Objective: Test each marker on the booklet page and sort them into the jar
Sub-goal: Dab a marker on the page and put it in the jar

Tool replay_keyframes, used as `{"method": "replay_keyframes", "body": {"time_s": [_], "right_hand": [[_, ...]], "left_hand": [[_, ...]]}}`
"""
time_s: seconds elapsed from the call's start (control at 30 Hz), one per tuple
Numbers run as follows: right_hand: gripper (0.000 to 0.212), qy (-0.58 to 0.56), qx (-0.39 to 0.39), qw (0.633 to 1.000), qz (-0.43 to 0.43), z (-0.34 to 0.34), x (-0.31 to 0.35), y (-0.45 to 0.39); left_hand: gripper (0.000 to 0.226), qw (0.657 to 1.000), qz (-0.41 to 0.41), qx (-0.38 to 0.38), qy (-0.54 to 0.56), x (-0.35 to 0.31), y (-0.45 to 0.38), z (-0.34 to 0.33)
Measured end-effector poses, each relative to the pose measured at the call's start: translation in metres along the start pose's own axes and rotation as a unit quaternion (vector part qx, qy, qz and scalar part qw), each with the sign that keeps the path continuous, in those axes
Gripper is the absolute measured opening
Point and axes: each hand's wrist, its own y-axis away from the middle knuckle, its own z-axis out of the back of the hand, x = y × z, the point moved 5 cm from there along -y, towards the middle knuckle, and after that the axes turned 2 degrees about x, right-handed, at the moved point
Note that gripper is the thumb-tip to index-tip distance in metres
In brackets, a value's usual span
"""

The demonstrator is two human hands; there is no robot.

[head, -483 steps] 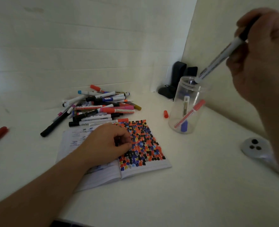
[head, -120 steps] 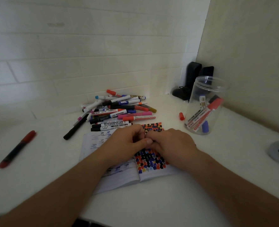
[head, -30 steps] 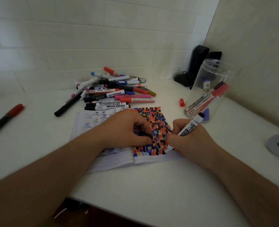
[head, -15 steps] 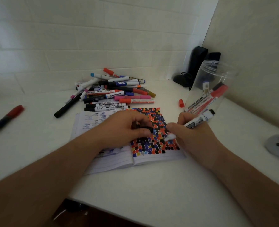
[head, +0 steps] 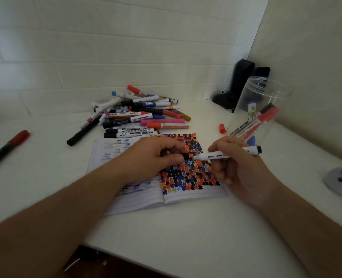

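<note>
Marker (head: 229,154), uncapped, clamped in right hand (head: 239,167) fingers over booklet (head: 186,195), lifted off page and levelled since half a second before, nib at 9 o'clock toward black cap (head: 185,156) pinched in left hand (head: 156,157). Jar (head: 266,97) at 1 o'clock.

Both bare forearms are reaching in from the bottom corners, converging toward the middle. The left hand (head: 156,155) is lying knuckles-up with fingers curled, thumb and forefinger pinching a small black cap (head: 185,156). The right hand (head: 238,163) is gripping a white marker (head: 228,153) nearly level, its tip pointing left at the cap.
</note>
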Motion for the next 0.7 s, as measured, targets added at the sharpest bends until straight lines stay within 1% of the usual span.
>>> {"method": "replay_keyframes", "body": {"time_s": [0.17, 0.37, 0.47, 0.6, 0.7], "right_hand": [[0.021, -0.007, 0.003, 1.000, -0.024, -0.0024, -0.0027, 0.0011], [0.027, -0.022, 0.008, 0.999, -0.031, -0.0007, -0.0042, -0.0010], [0.035, -0.018, 0.032, 0.998, -0.042, -0.0003, -0.0071, -0.0014], [0.047, -0.036, 0.044, 0.996, -0.064, 0.0014, -0.0090, -0.0022], [0.041, -0.029, 0.024, 0.997, -0.068, 0.0024, -0.0088, -0.0033]], "left_hand": [[0.020, 1.000, 0.003, 0.002, -0.013, 0.0007, 0.0001, -0.0009], [0.020, 1.000, 0.002, 0.008, -0.030, 0.0000, -0.0004, -0.0015], [0.017, 1.000, 0.003, 0.003, -0.025, -0.0002, -0.0005, -0.0013], [0.017, 1.000, 0.004, -0.007, 0.003, -0.0019, -0.0004, 0.0004], [0.020, 1.000, 0.004, -0.014, 0.015, -0.0038, 0.0008, 0.0017]]}}
